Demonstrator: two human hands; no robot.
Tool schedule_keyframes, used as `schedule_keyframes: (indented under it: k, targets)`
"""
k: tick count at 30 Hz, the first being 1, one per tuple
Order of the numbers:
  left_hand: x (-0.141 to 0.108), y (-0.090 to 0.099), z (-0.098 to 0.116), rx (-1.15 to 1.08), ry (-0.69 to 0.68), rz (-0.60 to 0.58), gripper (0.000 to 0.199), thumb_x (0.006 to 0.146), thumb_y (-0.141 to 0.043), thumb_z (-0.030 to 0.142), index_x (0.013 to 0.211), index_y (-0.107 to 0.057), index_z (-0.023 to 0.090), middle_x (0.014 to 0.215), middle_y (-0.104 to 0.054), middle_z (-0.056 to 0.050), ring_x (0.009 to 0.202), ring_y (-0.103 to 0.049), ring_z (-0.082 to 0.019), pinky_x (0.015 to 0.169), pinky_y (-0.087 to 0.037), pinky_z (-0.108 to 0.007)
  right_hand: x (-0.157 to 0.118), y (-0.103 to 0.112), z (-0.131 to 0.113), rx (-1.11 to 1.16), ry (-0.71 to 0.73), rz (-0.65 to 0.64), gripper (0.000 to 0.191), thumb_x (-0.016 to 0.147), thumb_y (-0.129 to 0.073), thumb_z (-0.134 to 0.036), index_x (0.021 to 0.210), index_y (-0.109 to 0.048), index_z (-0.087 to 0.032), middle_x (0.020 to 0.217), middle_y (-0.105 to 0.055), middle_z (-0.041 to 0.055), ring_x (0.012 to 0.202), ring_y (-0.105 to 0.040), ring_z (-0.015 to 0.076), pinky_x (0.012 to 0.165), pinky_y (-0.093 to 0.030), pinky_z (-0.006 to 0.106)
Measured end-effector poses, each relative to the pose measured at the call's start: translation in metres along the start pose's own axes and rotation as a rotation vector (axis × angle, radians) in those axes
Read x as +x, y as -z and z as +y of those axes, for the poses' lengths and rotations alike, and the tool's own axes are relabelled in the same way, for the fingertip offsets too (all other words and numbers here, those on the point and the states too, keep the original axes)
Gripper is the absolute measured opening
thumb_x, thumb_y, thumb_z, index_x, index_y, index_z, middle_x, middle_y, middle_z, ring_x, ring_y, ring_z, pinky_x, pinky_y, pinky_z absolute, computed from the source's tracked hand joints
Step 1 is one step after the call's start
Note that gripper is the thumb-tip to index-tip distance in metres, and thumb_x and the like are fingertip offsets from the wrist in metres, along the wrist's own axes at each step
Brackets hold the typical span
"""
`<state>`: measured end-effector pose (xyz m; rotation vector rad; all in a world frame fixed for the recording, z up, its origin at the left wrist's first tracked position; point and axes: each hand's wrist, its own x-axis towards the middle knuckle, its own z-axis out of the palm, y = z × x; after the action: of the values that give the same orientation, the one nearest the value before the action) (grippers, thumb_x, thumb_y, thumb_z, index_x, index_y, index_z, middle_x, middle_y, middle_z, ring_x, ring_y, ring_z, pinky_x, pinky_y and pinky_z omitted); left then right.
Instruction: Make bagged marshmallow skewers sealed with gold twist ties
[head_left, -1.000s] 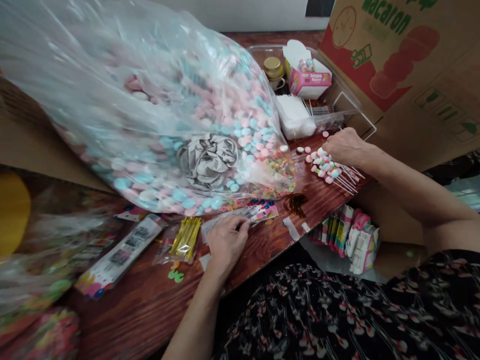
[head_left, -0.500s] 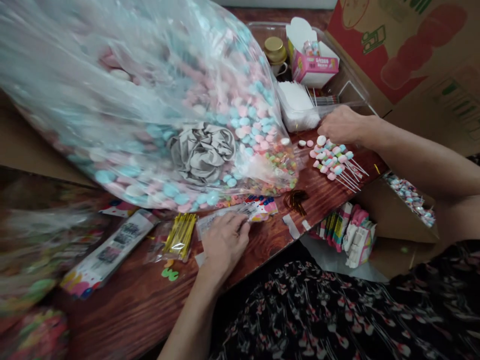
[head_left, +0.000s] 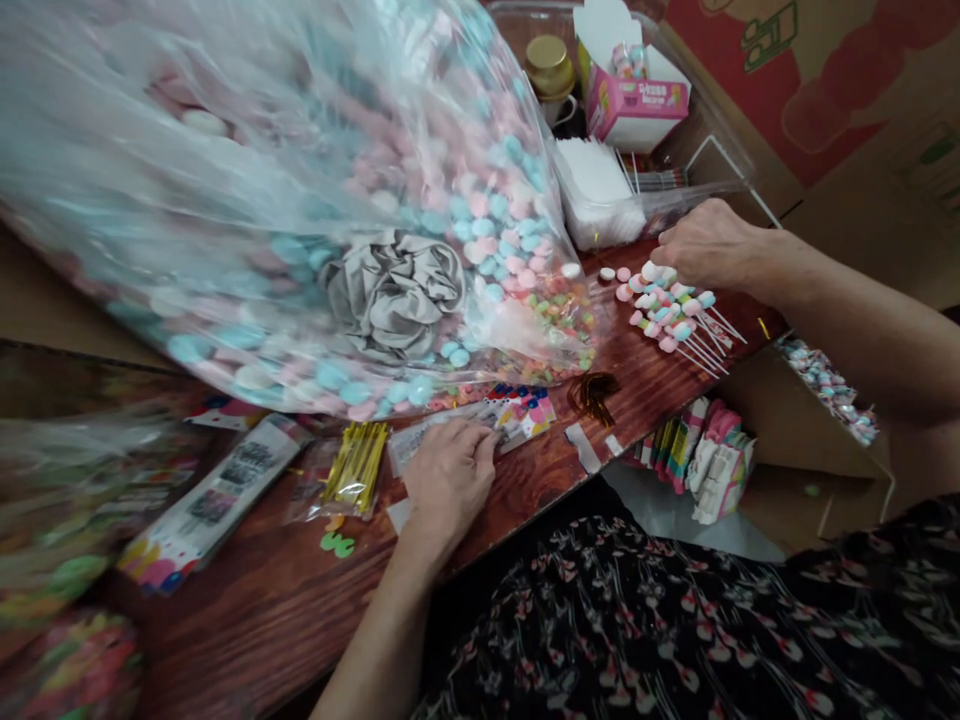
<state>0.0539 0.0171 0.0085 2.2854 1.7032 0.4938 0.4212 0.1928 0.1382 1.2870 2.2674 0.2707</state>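
Observation:
My left hand [head_left: 448,478] lies at the table's edge on a flat clear plastic packet [head_left: 517,415] with a colourful printed end. Its fingers are bent, and thumb and forefinger press together at the packet's edge. My right hand [head_left: 701,245] is closed just behind a pile of marshmallow skewers [head_left: 667,305] on thin white sticks. What its fingers hold is hidden. A few loose marshmallows [head_left: 615,274] lie left of the pile. A huge clear bag of pink, blue and white marshmallows [head_left: 360,180] fills the left, with a grey scrunched cloth [head_left: 397,295] on it.
A clear tray [head_left: 739,165] holds a pink box [head_left: 637,100], a gold-lidded jar [head_left: 549,65] and white sheets [head_left: 592,175]. Gold twist ties [head_left: 356,465], brown ties [head_left: 594,395], green gummy pieces [head_left: 337,543] and a long packet [head_left: 217,500] lie on the table. Cardboard boxes [head_left: 840,120] stand right.
The view has shifted slightly. My right hand stays closed by the skewers, having moved a little. My left thumb has drawn closer to the forefinger.

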Motion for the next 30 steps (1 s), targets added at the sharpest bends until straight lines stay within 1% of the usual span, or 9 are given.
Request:
schedule_keyframes:
  k: [4, 7, 12, 13, 16, 19, 21, 26, 30]
  targets:
    - [-0.001, -0.001, -0.001, -0.046, 0.035, 0.01, 0.021, 0.089, -0.056, 0.031, 0.075, -0.067, 0.021, 0.082, -0.071, -0.003, 0.082, -0.062, -0.02, 0.073, -0.044, -0.03, 0.01, 0.001, 0.005, 0.054, -0.021, -0.014, 0.05, 0.097, -0.036, -0.026, 0.053, -0.046, -0.005, 0.085, -0.07, 0.0174, 0.099, -0.063, 0.017, 0.074, -0.037, 0.028]
    - [-0.003, -0.003, -0.004, -0.098, 0.042, 0.021, 0.018, 0.088, -0.057, 0.03, 0.076, -0.067, 0.02, 0.082, -0.07, -0.003, 0.08, -0.062, -0.019, 0.072, -0.044, -0.029, 0.012, 0.004, 0.006, 0.063, -0.074, -0.072, 0.054, 0.098, -0.031, -0.031, 0.056, -0.05, -0.002, 0.094, -0.069, 0.0194, 0.105, -0.063, 0.0204, 0.077, -0.038, 0.029]
    - [-0.005, -0.005, -0.009, -0.203, 0.012, 0.042, 0.017, 0.089, -0.057, 0.029, 0.081, -0.07, 0.02, 0.084, -0.071, -0.003, 0.083, -0.064, -0.019, 0.077, -0.047, -0.03, 0.009, 0.006, 0.005, 0.123, -0.077, -0.102, 0.015, 0.084, -0.064, -0.012, 0.077, -0.063, 0.001, 0.099, -0.072, 0.0173, 0.108, -0.063, 0.0272, 0.089, -0.042, 0.038]
    - [-0.006, -0.004, -0.009, -0.206, 0.005, 0.042, 0.017, 0.089, -0.056, 0.028, 0.084, -0.071, 0.02, 0.085, -0.071, -0.003, 0.084, -0.064, -0.019, 0.077, -0.047, -0.03, 0.01, 0.004, 0.006, 0.119, -0.063, -0.093, 0.013, 0.081, -0.068, -0.012, 0.078, -0.064, 0.001, 0.099, -0.073, 0.0167, 0.107, -0.064, 0.027, 0.089, -0.043, 0.039]
    - [-0.007, -0.002, -0.008, -0.166, -0.018, 0.01, 0.02, 0.091, -0.054, 0.029, 0.092, -0.073, 0.022, 0.09, -0.071, -0.004, 0.084, -0.063, -0.02, 0.076, -0.048, -0.031, 0.018, -0.008, 0.014, 0.094, -0.06, -0.046, 0.032, 0.084, -0.067, -0.027, 0.07, -0.063, 0.002, 0.095, -0.074, 0.0145, 0.102, -0.065, 0.0213, 0.081, -0.041, 0.032]
    - [-0.011, 0.0, -0.005, -0.116, -0.047, -0.018, 0.022, 0.093, -0.052, 0.029, 0.095, -0.073, 0.022, 0.093, -0.07, -0.005, 0.086, -0.061, -0.021, 0.076, -0.047, -0.033, 0.03, -0.024, 0.025, 0.143, -0.068, 0.045, 0.063, 0.088, -0.046, -0.051, 0.056, -0.055, 0.002, 0.087, -0.073, 0.0121, 0.092, -0.066, 0.0109, 0.067, -0.034, 0.026]
    - [-0.013, 0.0, -0.003, -0.111, -0.059, -0.011, 0.022, 0.093, -0.052, 0.028, 0.092, -0.073, 0.021, 0.092, -0.07, -0.006, 0.087, -0.059, -0.022, 0.076, -0.047, -0.033, 0.035, -0.03, 0.029, 0.232, -0.089, 0.088, 0.072, 0.085, -0.034, -0.058, 0.05, -0.051, 0.003, 0.079, -0.072, 0.0106, 0.084, -0.065, 0.0055, 0.061, -0.028, 0.027]
    - [-0.01, -0.004, -0.008, -0.275, -0.013, 0.027, 0.016, 0.089, -0.058, 0.022, 0.079, -0.07, 0.019, 0.081, -0.066, -0.004, 0.081, -0.059, -0.019, 0.075, -0.045, -0.031, 0.02, -0.034, 0.027, 0.407, -0.217, 0.137, 0.065, 0.075, -0.047, -0.057, 0.052, -0.062, 0.002, 0.056, -0.066, 0.004, 0.064, -0.062, 0.0002, 0.06, -0.024, 0.034]
    - [-0.001, -0.002, -0.018, -0.478, 0.061, 0.01, 0.011, 0.082, -0.063, 0.02, 0.072, -0.066, 0.018, 0.071, -0.062, -0.001, 0.07, -0.057, -0.015, 0.067, -0.044, -0.028, -0.021, -0.046, 0.017, 0.468, -0.314, 0.296, 0.053, 0.076, -0.057, -0.05, 0.06, -0.069, -0.002, 0.067, -0.072, 0.0048, 0.062, -0.061, -0.0001, 0.061, -0.024, 0.033]
